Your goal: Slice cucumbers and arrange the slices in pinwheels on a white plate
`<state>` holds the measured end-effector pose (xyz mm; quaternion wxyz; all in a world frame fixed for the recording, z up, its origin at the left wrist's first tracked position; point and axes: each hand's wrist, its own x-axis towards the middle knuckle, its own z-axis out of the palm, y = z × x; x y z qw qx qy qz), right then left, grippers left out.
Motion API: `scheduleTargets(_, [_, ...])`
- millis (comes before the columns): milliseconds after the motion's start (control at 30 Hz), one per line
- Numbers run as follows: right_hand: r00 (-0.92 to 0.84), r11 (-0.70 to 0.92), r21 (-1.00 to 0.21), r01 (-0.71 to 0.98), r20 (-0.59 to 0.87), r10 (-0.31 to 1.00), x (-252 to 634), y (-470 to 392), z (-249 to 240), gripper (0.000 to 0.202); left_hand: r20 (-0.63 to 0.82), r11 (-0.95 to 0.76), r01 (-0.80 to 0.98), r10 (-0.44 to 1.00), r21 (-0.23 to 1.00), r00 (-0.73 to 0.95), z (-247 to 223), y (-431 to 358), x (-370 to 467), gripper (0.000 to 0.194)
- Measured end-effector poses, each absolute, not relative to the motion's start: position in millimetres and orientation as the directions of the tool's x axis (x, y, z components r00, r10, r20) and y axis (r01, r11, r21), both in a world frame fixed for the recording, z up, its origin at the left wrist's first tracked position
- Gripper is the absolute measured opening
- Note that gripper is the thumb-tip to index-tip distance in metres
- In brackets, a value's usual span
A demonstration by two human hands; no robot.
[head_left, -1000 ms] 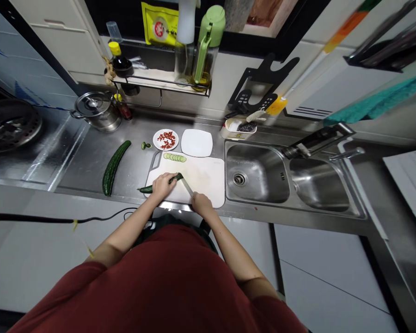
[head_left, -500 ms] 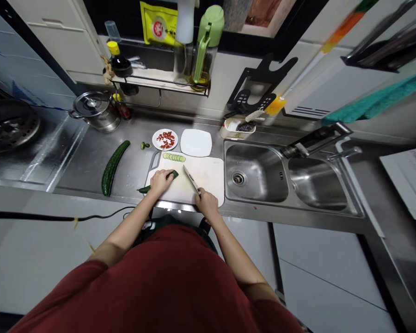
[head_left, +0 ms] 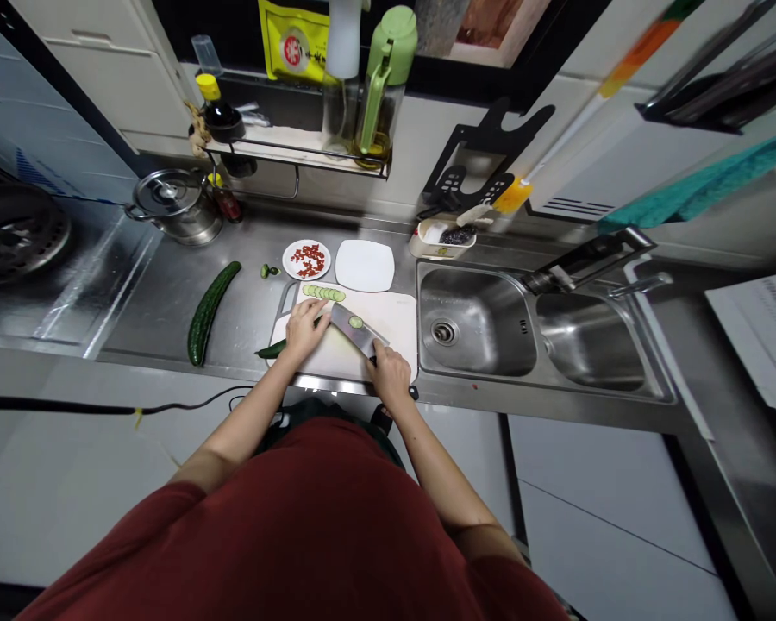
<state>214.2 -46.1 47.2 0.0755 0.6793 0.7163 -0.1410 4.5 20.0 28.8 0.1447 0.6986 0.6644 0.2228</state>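
Observation:
My left hand [head_left: 305, 331] is closed over a dark green cucumber [head_left: 272, 350] on the white cutting board [head_left: 397, 323]. Most of the cucumber is hidden under the palm; one end pokes out to the left. The fingertips reach close to the blade's far end; whether they touch it I cannot tell. My right hand [head_left: 390, 376] grips a kitchen knife [head_left: 347, 329] by its handle, the broad blade tilted with its flat side up. One round cucumber slice [head_left: 355, 322] lies on that blade. A row of overlapping cucumber slices [head_left: 324, 293] runs along the board's far edge.
Behind the board stand a plate of chopped red pieces [head_left: 306, 260] and a white square plate [head_left: 365, 265]. A whole cucumber [head_left: 212, 315] and small green end pieces [head_left: 270, 271] lie to the left. The sink [head_left: 478, 323] adjoins on the right; a lidded pot [head_left: 178, 207] stands back left.
The knife has turned from edge-on to showing its broad side, with a cucumber slice on it. My left hand has shifted slightly, its fingers now reaching farther toward the blade.

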Motion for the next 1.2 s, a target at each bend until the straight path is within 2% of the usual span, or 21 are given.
scheduleTargets(167, [-0.115,0.096,-0.079,0.992,-0.284,0.952,216,-46,49,0.052,0.105,-0.310,0.830,0.949,0.464,0.296,35,34,23,0.038])
scheduleTargets(300, [-0.148,0.132,-0.078,0.988,-0.255,0.956,218,-48,48,0.052,0.055,-0.350,0.818,0.929,0.457,0.367,34,41,33,0.032])
scheduleTargets(400, [-0.144,0.129,-0.078,0.989,-0.233,0.962,219,-49,44,0.051,0.055,-0.362,0.790,0.920,0.495,0.387,34,43,38,0.026])
scheduleTargets(533, [-0.122,0.103,-0.088,0.991,-0.244,0.962,222,-51,37,0.049,0.057,-0.267,0.765,0.955,0.586,0.290,32,45,43,0.017])
scheduleTargets(667, [-0.075,0.051,-0.102,0.993,-0.253,0.965,230,-54,29,0.046,-0.033,0.035,0.742,0.999,0.670,-0.017,23,56,42,0.019])
scheduleTargets(733, [-0.046,0.021,-0.104,0.994,-0.242,0.969,235,-55,25,0.045,-0.109,0.176,0.727,0.984,0.664,-0.138,17,65,40,0.020])
scheduleTargets(800, [-0.021,-0.004,-0.109,0.994,-0.234,0.972,239,-57,21,0.044,-0.149,0.240,0.737,0.971,0.632,-0.189,11,76,38,0.019])
scheduleTargets(933, [0.007,-0.037,-0.127,0.991,-0.225,0.974,245,-59,16,0.043,-0.177,0.275,0.773,0.961,0.571,-0.211,2,94,40,0.016])
scheduleTargets(1200, [0.037,-0.076,-0.166,0.983,-0.228,0.973,247,-58,15,0.043,-0.140,0.186,0.863,0.981,0.470,-0.136,-6,110,50,0.025])
